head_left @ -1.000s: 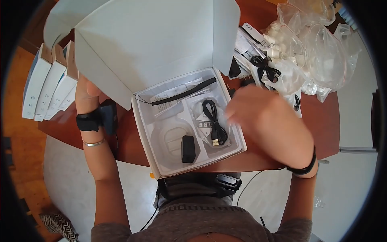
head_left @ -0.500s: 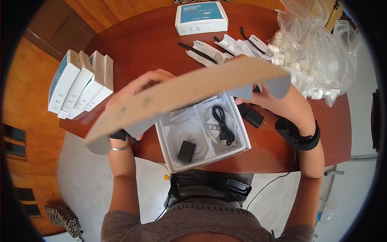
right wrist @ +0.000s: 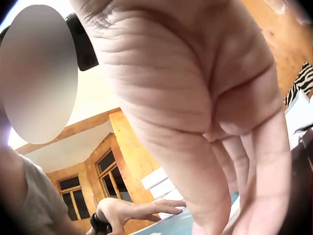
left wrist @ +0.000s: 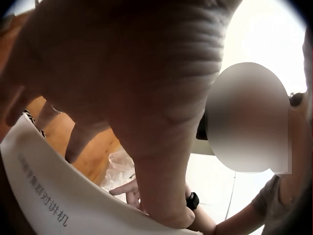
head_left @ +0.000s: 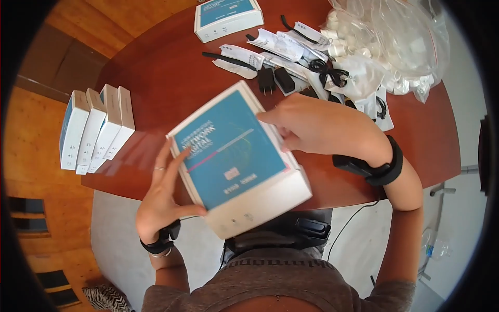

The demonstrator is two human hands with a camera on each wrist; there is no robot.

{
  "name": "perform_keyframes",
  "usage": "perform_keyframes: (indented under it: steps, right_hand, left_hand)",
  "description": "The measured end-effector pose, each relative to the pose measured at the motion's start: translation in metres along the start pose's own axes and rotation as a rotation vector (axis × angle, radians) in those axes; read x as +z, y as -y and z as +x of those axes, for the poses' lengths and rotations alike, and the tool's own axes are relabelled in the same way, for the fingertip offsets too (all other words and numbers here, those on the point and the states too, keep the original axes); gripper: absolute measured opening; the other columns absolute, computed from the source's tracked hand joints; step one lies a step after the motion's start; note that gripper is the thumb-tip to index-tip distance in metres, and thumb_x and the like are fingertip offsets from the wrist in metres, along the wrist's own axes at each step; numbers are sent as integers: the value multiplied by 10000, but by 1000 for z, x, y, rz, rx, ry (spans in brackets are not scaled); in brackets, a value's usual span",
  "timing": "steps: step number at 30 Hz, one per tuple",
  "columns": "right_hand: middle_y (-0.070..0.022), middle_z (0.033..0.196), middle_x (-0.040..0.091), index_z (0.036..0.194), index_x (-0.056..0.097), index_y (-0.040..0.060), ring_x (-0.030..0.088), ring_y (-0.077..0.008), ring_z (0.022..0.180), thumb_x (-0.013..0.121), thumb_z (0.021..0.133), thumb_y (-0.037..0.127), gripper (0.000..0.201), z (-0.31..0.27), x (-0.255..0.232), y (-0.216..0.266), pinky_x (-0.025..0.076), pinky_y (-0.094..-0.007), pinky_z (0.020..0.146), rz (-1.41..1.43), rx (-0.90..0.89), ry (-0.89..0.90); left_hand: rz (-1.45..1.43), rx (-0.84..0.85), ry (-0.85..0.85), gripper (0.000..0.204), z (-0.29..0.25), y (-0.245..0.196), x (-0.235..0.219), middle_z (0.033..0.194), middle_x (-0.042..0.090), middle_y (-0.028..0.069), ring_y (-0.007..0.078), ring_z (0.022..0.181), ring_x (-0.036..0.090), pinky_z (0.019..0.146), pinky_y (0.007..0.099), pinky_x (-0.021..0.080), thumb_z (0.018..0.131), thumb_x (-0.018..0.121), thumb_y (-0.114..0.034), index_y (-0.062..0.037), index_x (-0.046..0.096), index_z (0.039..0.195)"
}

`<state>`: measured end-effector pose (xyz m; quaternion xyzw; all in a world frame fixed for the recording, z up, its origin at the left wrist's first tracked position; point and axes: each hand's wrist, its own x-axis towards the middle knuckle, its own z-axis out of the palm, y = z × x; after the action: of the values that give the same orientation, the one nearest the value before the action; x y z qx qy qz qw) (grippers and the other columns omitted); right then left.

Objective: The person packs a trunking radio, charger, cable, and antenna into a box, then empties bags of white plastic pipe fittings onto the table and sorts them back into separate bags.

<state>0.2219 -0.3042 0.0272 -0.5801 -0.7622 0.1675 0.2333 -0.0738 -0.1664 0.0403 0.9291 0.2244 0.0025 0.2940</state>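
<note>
A white cardboard box with a blue printed top is closed and set at an angle over the table's near edge, its front corner past that edge. My left hand holds its left side, fingers spread along the upper edge and thumb by the front left corner. In the left wrist view, the thumb lies at the rim of the printed white side. With my right hand I grip the right edge, forefinger on the top. The box's contents are hidden under the lid.
Similar boxes stand in a row at the left, and another box lies at the back. Black adapters, coiled cables and paper packets with black straps lie beyond. Clear plastic bags of white parts fill the back right.
The box stood open, showing an adapter, a cable and a strap. The lid has swung down and is now closed. Both hands have come onto the box's sides.
</note>
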Motion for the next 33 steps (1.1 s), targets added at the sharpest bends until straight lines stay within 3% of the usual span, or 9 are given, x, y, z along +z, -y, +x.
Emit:
perform_keyframes:
  steps: [2,3,4,6,7,10,26,31,33]
  right_hand:
    - [-158,742,641,1097,568,-28,630,-339,737,671,735,18,380,6,14,-5,490,-376,674,105,-19,-60]
    - [-168,742,637,1103,554,-44,628,-344,730,660,742,15,381,8,17,-5,490,-382,672,142,-7,-90]
    - [-179,743,633,1109,541,-59,626,-350,722,648,750,12,381,9,20,-5,491,-388,671,179,4,-120]
    - [-190,750,647,1134,495,-85,643,-338,710,632,768,20,404,4,23,3,509,-368,646,46,62,-119]
    - [-194,758,656,1137,467,-104,652,-328,704,636,776,35,422,5,25,5,518,-355,633,157,112,42]
    - [-188,780,679,1139,398,-143,675,-299,682,659,790,95,496,8,25,15,536,-326,609,313,183,245]
    - [-214,887,642,1146,488,-51,659,-312,799,698,757,89,464,7,36,12,533,-331,687,192,219,-107]
    - [-204,974,627,1344,412,-4,657,-273,842,649,787,3,605,16,23,27,549,-306,795,450,209,-234]
    - [-199,973,630,1337,422,-4,656,-283,833,648,788,-7,594,18,21,29,547,-315,774,479,195,-273]
  left_hand:
    - [-25,-47,-182,1056,-8,22,-5,1505,191,197,357,1394,191,1093,439,270,485,892,-296,-54,393,1384]
    - [82,-32,-311,866,-10,29,-6,1379,404,221,305,1290,401,1021,390,377,656,830,-234,-6,387,1364]
    - [90,-31,-306,866,-13,28,-7,1379,404,221,305,1290,401,1021,390,377,656,830,-234,-6,387,1364]
    - [-254,-384,-348,653,-19,25,-4,1143,595,178,229,1072,576,902,311,467,806,723,-168,23,396,1337]
    - [-291,-380,-270,536,-23,23,0,997,650,112,164,914,615,815,271,501,879,642,-124,39,396,1326]
    - [-396,-275,-238,524,-24,12,18,1072,631,130,173,971,599,843,296,497,879,631,-91,39,396,1329]
    - [-525,-250,-477,805,-19,10,37,1287,497,191,240,1106,558,875,327,496,827,681,-88,-25,188,1460]
    - [-191,-145,-596,720,-17,8,29,1164,522,113,209,1106,506,987,346,383,724,775,-102,-25,430,1352]
    - [-316,-128,-675,691,-13,10,28,1177,517,112,209,1117,499,994,346,376,709,787,-96,-25,461,1314]
